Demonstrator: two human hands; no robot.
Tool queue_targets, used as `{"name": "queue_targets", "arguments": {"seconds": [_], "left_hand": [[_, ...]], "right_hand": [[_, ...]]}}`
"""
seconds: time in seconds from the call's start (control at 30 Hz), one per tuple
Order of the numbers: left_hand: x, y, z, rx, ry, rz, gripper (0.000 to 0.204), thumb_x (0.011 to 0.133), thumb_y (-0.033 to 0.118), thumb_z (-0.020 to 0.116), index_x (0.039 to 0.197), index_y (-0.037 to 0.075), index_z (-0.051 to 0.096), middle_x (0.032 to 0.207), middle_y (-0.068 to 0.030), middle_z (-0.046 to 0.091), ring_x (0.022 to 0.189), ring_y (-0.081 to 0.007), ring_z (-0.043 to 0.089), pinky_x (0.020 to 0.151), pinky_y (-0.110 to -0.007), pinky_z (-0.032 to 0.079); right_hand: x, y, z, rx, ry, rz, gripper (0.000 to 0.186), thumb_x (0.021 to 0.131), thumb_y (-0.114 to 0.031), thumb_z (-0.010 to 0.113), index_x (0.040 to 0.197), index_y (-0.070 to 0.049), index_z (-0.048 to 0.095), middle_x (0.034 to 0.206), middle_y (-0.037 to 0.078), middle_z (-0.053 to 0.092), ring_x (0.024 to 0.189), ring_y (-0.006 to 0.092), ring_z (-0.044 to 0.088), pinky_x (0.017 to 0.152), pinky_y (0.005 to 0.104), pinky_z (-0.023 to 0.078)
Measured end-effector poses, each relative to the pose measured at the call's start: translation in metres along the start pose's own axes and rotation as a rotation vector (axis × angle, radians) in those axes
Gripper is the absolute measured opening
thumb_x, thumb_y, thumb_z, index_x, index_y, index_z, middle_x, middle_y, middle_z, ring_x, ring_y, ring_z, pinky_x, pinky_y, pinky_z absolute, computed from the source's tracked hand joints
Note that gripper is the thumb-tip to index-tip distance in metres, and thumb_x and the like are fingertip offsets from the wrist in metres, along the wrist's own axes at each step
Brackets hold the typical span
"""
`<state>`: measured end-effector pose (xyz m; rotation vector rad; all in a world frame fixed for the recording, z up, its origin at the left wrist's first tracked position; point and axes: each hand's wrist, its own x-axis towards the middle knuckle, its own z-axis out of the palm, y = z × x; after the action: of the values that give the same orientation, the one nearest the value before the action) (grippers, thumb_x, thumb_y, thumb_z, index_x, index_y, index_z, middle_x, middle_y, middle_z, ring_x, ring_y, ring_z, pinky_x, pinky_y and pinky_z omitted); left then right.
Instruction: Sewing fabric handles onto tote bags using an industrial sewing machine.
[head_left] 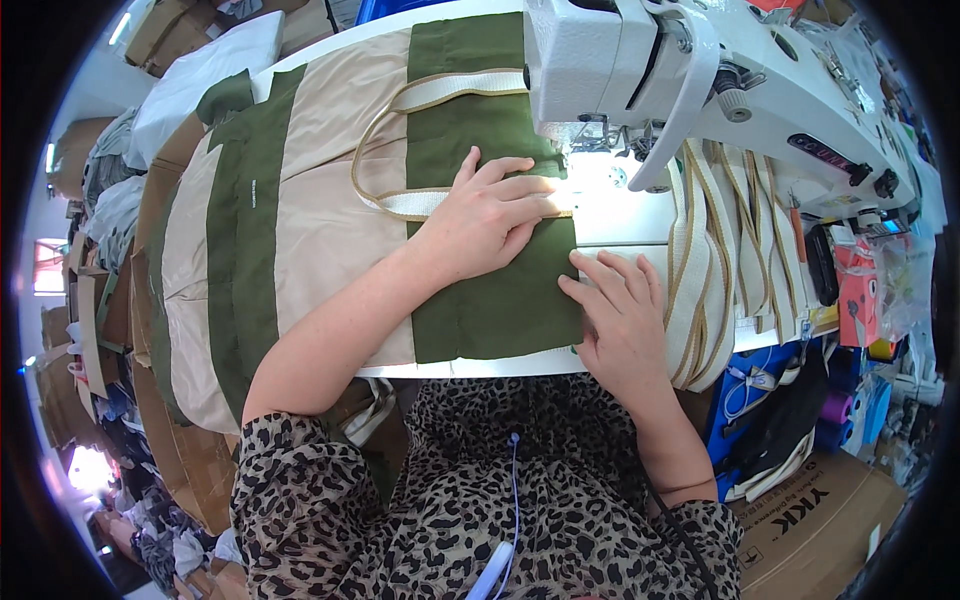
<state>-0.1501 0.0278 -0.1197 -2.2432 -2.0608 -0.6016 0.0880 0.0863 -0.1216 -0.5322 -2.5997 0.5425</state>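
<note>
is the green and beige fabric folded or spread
Mostly spread: the fabric lies across the table, green and beige showing side by side, with some wrinkles. Any folds beneath are hidden.

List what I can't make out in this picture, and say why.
Head view throughout:
Upper end of the looped strap: hidden behind the sewing machine.
Lower strap stretch under the left hand: covered by it.
Part of the green-and-beige cloth's right edge: covered by the right hand.
Needle tip: too small, lost in glare.
White mark on the cloth: too small to read.
</note>
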Motion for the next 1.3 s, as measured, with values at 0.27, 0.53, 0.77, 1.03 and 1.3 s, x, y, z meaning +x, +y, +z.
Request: {"name": "queue_targets", "arguments": {"seconds": [0.27,0.53,0.77,1.03,1.3], "left_hand": [[0.000,0.000,0.000,-0.006,0.008,0.004,0.024,0.089,0.012,0.069,0.111,0.022,0.073,0.126,0.0021,0.068,0.128,-0.0285,0.056,0.111,-0.066,0.035],[0.012,-0.015,0.002,-0.043,0.010,0.038,0.024,0.090,0.013,0.068,0.112,0.021,0.073,0.125,0.0021,0.068,0.129,-0.0269,0.055,0.111,-0.066,0.036],[0.017,-0.021,0.003,-0.042,0.020,0.040,0.024,0.090,0.012,0.067,0.112,0.021,0.073,0.126,0.0022,0.068,0.129,-0.0264,0.055,0.110,-0.066,0.037],[0.021,-0.020,0.003,-0.017,0.033,0.032,0.022,0.090,0.013,0.066,0.111,0.018,0.073,0.126,-0.0007,0.068,0.128,-0.0266,0.056,0.109,-0.065,0.038],[0.015,-0.019,0.003,0.001,0.010,0.038,0.025,0.091,0.012,0.065,0.114,0.019,0.072,0.130,0.0026,0.066,0.130,-0.0258,0.055,0.109,-0.064,0.039]], "right_hand": [[-0.001,0.002,0.002,-0.028,-0.004,-0.027,0.048,0.071,-0.004,0.071,0.117,-0.010,0.067,0.135,0.004,0.058,0.127,0.0257,0.051,0.115,0.0550,0.031],[0.003,-0.002,0.001,-0.035,-0.016,0.012,0.052,0.073,-0.007,0.070,0.124,-0.010,0.065,0.138,0.004,0.057,0.126,0.0242,0.051,0.115,0.0536,0.030],[0.005,-0.002,-0.001,-0.055,-0.042,0.029,0.055,0.074,-0.011,0.070,0.128,-0.009,0.063,0.140,0.005,0.056,0.127,0.0234,0.051,0.115,0.0520,0.029],[0.002,0.000,0.002,-0.038,0.000,0.037,0.054,0.074,-0.013,0.072,0.127,-0.008,0.063,0.139,0.005,0.056,0.129,0.0232,0.050,0.117,0.0501,0.028],[-0.004,0.002,0.002,-0.031,0.004,-0.003,0.044,0.075,-0.014,0.073,0.119,-0.009,0.067,0.136,0.005,0.059,0.128,0.0249,0.052,0.116,0.0508,0.031]]}}
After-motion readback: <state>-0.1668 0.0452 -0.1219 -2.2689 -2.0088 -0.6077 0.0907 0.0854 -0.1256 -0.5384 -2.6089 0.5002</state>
